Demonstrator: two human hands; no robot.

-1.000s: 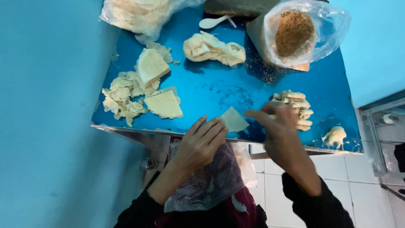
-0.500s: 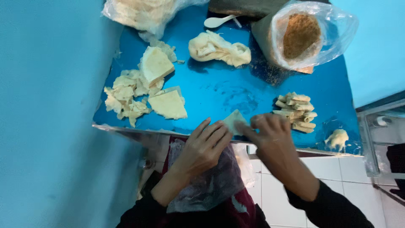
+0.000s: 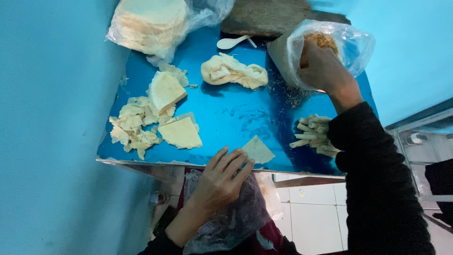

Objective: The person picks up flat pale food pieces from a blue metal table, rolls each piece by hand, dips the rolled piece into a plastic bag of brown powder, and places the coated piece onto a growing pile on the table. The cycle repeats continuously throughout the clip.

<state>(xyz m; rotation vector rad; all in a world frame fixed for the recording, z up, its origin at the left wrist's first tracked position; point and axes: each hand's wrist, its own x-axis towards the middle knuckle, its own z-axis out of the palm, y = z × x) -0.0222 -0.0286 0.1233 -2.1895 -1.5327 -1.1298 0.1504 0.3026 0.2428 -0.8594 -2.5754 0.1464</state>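
**One hand on the wrapper, one in the filling bag**

Head view: the left hand (image 3: 222, 177) lies open at the near edge of the blue bench (image 3: 236, 118), fingertips pinning a flat wrapper (image 3: 257, 150) so it stays put. The right hand (image 3: 323, 66) reaches away into the clear bag (image 3: 351, 45) of brown filling (image 3: 325, 40); its fingers are hidden inside, so I cannot tell its grip. Finished rolls (image 3: 314, 135) lie below the right wrist, out of the way. Cut sheets (image 3: 179, 133) and scraps (image 3: 130, 130) sit beyond the left hand, within easy reach.
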